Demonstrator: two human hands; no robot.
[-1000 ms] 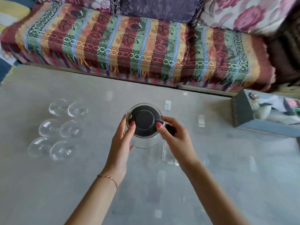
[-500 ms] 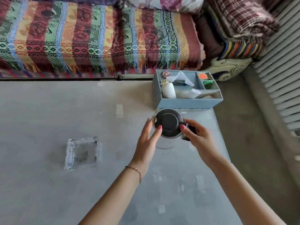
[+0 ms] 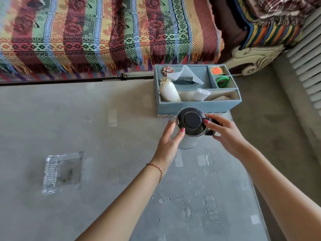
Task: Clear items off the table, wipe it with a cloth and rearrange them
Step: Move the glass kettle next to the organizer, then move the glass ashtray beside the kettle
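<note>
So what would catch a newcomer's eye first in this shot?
The glass jug with a black lid, held between the left hand and right hand, near the table's right end. Just behind it sits a blue organizer box, and the bright striped blanket covers the sofa beyond.

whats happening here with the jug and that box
A person holds a glass jug with a dark lid in both hands, just in front of a blue organiser box at the table's far right corner. The left hand steadies its side; the right hand grips the handle side. A glass ashtray sits to the left.
</note>
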